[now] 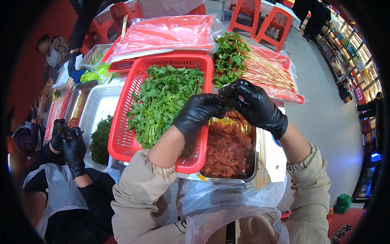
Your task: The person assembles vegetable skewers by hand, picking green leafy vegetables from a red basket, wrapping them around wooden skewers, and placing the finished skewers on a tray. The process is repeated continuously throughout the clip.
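My left hand and my right hand, both in black gloves, meet above the far end of a metal tray of red marinated meat. Their fingertips pinch something small and dark, perhaps a piece of meat; the fingers mostly hide it. Left of the meat, a red plastic basket holds leafy green cilantro. Bamboo skewers lie along the meat tray's right side. Beyond my right hand, skewers wrapped in green leaves rest with their bare sticks over a red tray.
A plastic-covered red tray stands at the back. To the left, a white basket holds dark greens, and a co-worker's gloved hands are close beside it. Another person's arm reaches in at the upper left. Red stools stand beyond.
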The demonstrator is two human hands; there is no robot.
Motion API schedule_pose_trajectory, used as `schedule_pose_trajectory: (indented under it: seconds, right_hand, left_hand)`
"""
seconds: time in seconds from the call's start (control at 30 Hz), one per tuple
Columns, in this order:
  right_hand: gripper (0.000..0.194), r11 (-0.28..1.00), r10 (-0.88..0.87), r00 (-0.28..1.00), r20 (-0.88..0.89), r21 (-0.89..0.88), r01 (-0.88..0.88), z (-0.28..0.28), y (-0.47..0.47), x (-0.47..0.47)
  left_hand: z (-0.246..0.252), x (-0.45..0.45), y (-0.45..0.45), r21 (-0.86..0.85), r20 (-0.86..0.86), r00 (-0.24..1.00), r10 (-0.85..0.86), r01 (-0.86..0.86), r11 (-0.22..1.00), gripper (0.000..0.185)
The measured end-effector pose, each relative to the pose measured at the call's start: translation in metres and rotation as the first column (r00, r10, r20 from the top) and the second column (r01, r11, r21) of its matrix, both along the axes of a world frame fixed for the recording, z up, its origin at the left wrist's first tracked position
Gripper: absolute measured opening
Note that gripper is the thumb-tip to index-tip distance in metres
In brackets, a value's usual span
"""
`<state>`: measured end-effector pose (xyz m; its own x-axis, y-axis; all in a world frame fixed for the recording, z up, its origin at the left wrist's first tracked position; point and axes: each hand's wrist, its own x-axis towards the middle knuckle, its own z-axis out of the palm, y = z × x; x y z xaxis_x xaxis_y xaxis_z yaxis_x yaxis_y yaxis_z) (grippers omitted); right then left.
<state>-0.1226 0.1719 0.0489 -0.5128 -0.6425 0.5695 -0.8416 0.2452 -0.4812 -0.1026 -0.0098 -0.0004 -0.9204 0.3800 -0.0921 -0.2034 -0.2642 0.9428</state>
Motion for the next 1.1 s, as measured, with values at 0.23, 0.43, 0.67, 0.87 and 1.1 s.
schedule_pose_trajectory:
  seconds: [0.23, 0.43, 0.67, 0.87, 1.1]
  right_hand:
    - [0.03, 0.933, -0.194, 0.968, -0.16, 0.275, 0.233, -0.016, 0.014, 0.015]
    - [0.029, 0.956, -0.099, 0.969, -0.226, 0.25, 0.156, -0.026, 0.015, 0.009]
    - [0.022, 0.988, -0.063, 0.955, -0.291, 0.113, 0.1, -0.03, 0.011, 0.007]
    - [0.02, 0.984, -0.173, 0.982, 0.07, -0.022, 0.175, -0.015, 0.009, 0.02]
    - [0.005, 0.904, 0.088, 0.586, 0.806, -0.312, 0.293, -0.019, 0.009, 0.017]
  left_hand:
    - [0.002, 0.001, 0.003, 0.107, 0.059, 0.997, 0.04, -0.047, 0.993, 0.019]
    - [0.01, 0.003, 0.003, 0.159, 0.063, 0.998, 0.032, -0.042, 0.986, 0.016]
    - [0.011, 0.003, 0.005, 0.16, 0.094, 0.994, 0.047, -0.062, 0.985, 0.016]
    - [0.003, 0.002, 0.004, 0.098, -0.091, 0.994, 0.061, -0.052, 0.994, 0.019]
    - [-0.005, 0.003, 0.006, 0.041, -0.291, 0.953, 0.08, -0.071, 0.997, 0.02]
